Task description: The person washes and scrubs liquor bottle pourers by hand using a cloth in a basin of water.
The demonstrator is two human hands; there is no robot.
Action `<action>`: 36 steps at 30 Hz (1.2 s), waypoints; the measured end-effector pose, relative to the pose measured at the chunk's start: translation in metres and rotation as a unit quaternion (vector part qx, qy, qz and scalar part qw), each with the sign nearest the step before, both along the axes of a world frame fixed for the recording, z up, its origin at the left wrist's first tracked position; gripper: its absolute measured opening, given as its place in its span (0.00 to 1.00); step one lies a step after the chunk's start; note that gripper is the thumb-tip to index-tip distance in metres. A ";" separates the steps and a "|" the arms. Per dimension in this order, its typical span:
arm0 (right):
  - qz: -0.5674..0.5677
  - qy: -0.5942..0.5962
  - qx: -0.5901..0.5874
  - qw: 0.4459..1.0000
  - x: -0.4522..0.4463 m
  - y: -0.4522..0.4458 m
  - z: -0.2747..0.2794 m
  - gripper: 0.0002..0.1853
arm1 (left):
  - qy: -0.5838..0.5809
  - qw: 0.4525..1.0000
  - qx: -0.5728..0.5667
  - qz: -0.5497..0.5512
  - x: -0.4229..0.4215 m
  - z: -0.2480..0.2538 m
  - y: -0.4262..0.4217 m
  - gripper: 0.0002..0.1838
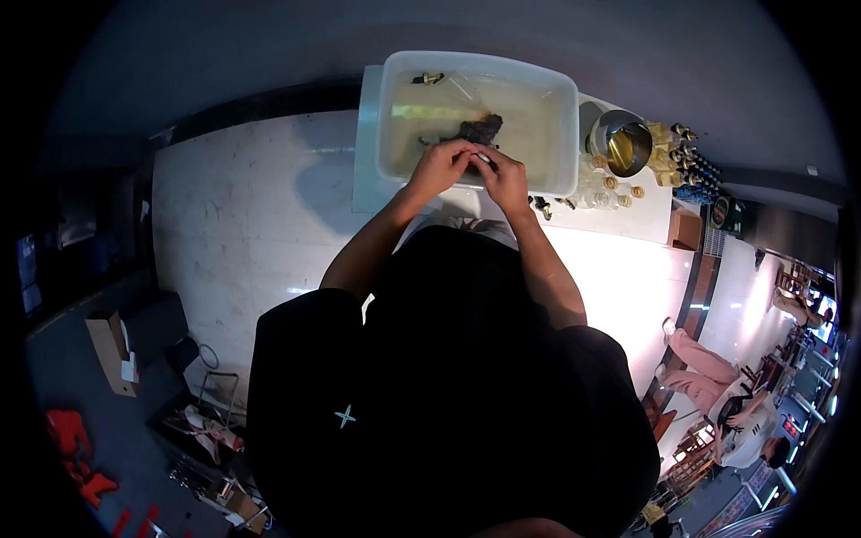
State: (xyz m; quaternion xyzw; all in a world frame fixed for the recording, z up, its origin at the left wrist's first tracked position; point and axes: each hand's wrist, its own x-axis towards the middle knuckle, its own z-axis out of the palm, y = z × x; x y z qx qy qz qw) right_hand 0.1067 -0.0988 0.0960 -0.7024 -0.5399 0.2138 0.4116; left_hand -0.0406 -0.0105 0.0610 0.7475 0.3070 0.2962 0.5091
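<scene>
So we're working with both hands over a big clear tub (387, 117), its near rim passing under our wrists. Off past our right hand, outside the tub, a shiny metal pot (639, 134) is sitting. Just beyond our fingertips, inside the tub, a dark ragged clump (482, 132) is lying, a bit nearer the left fingers. Its long axis is slanting away from us and to the right, with a brownish end pointing that way. Can't tell if we're touching it.

Our left hand (438, 169) is coming in from the left, fingers bunched narrow; can't tell if they're gripping anything. Our right hand (508, 182) is meeting it, also narrow, and looks like it's pinching a small pale piece (484, 159). That piece is sitting right at the right fingertips, so the right hand is nearer, with the left fingertips just beside it. Its long axis seems to be slanting from far left to near right, far end pointing toward the left fingers. Too small to tell what it is, sorry!
</scene>
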 end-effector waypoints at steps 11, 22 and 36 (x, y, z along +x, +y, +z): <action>-0.053 0.042 -0.004 0.998 0.006 0.003 -0.018 0.13 | -0.014 0.995 -0.079 -0.052 0.003 0.008 0.000 0.21; -0.025 0.039 -0.034 0.998 0.011 0.008 -0.016 0.16 | 0.039 0.998 -0.025 -0.037 0.002 0.000 -0.004 0.18; -0.030 0.220 0.023 0.975 0.011 0.005 0.003 0.23 | -0.047 0.988 -0.065 0.131 0.007 0.014 -0.017 0.14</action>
